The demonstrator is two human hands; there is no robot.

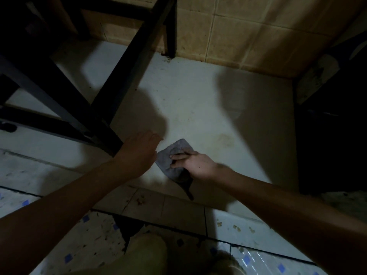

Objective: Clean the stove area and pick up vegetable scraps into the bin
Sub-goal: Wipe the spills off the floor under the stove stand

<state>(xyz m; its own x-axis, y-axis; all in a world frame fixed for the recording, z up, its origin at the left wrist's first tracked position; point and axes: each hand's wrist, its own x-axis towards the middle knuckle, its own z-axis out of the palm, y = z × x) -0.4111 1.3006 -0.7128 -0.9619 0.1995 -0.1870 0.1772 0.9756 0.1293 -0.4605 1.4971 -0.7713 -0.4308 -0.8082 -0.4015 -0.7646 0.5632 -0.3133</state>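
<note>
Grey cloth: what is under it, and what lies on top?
The grey cloth lies on the pale slab; the right hand presses its fingers on top. Any dirt beneath the cloth is covered.

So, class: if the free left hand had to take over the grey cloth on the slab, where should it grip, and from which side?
Probably the grey cloth at its far upper corner, coming from the left hand side. That corner lies flat and bare on the pale slab, while the right hand presses the near part.
</note>
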